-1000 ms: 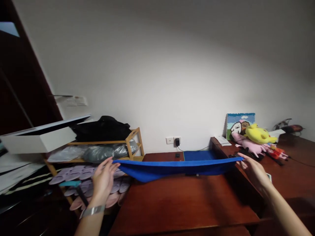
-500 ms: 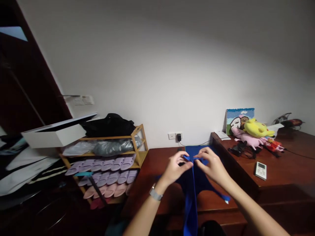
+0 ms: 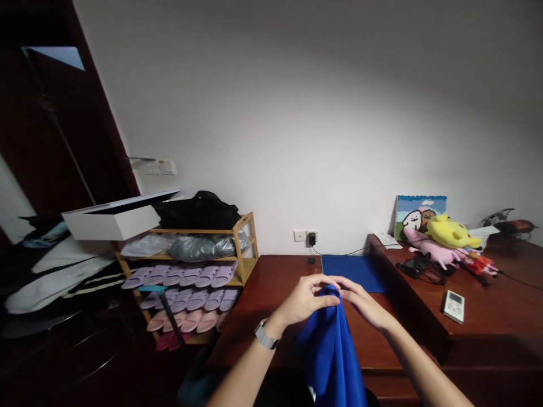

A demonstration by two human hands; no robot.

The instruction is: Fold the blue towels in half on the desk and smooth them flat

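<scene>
A blue cloth [image 3: 331,350] hangs folded in half, straight down from my two hands, above the front of a low dark-red wooden table [image 3: 275,294]. My left hand [image 3: 304,298], with a watch on its wrist, pinches the cloth's top edge. My right hand [image 3: 360,302] meets it there, fingers closed on the same top edge. A second blue cloth [image 3: 350,271] lies flat at the back of the table near the wall.
A wooden rack [image 3: 199,265] with rows of slippers and a black bag stands at the left, with a white box [image 3: 112,217] beside it. A higher desk [image 3: 487,308] at the right carries plush toys [image 3: 445,237], a picture, cables and a white remote [image 3: 453,305]. A wall socket [image 3: 306,236] holds a plug.
One second ago my hands held the blue cloth stretched wide apart. They came together, folding it in half, and it now hangs lower in front of me.
</scene>
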